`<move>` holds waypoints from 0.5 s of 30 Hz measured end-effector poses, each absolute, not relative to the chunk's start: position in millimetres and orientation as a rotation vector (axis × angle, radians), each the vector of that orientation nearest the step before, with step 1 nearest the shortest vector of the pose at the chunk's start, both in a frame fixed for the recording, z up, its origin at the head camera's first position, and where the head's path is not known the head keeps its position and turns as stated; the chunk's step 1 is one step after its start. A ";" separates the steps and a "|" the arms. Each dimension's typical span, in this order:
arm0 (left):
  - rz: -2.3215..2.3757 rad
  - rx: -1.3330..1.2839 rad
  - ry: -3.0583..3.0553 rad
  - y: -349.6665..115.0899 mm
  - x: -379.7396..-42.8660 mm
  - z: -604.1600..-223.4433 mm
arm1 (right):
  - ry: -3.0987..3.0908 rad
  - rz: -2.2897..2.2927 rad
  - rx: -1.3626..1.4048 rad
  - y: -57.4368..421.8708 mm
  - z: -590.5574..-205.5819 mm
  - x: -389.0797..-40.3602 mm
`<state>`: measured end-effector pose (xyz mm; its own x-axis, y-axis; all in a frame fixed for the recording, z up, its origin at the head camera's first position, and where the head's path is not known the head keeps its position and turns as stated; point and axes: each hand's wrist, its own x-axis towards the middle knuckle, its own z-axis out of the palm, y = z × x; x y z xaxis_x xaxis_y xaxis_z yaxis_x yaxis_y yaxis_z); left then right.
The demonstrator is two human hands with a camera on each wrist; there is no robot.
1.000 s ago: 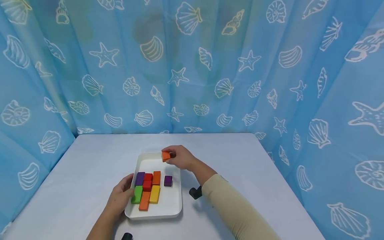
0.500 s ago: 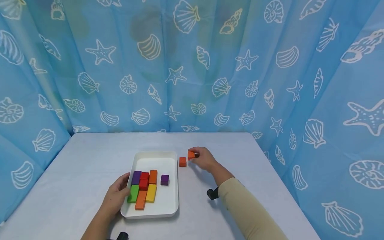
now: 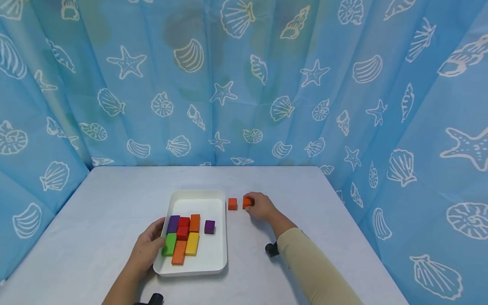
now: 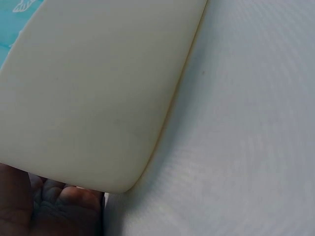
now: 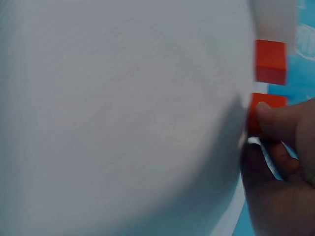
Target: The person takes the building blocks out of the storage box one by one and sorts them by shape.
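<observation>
In the head view my left hand [image 3: 146, 243] holds the left side of a white tray [image 3: 215, 254], its thumb over the rim; the left wrist view shows its fingers by the tray's wall [image 4: 98, 98]. To the right of the tray, my right hand [image 3: 263, 207] pinches an orange cube [image 3: 246, 203] down at the table. Just left of it a second orange cube [image 3: 232, 204] stands between it and the tray. The right wrist view shows the thumb on the pinched cube [image 5: 273, 101], apart from the other cube [image 5: 270, 61].
Inside the tray, several coloured blocks sit together at the left, among them a green block [image 3: 169, 245] and a yellow block [image 3: 192, 244]. A purple cube [image 3: 209, 227] stands apart from them. A shell-patterned curtain [image 3: 228, 84] hangs behind the white table [image 3: 126, 190].
My right hand has carried the orange cube rightward from above the tray's far corner, then lowered it to the table beside the other orange cube. The left hand keeps its hold on the tray.
</observation>
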<state>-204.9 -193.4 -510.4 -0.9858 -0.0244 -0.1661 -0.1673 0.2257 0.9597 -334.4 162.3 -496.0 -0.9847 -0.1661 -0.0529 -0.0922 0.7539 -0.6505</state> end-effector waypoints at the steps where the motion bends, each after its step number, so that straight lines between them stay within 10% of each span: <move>1: 1.877 -0.180 2.369 -193.1 -205.3 -510.2 | 2.857 -0.996 -0.219 163.1 -495.5 -334.5; 15: 1.842 -0.182 2.398 -193.8 -204.4 -513.1 | 2.871 -0.953 -0.256 165.7 -501.9 -328.0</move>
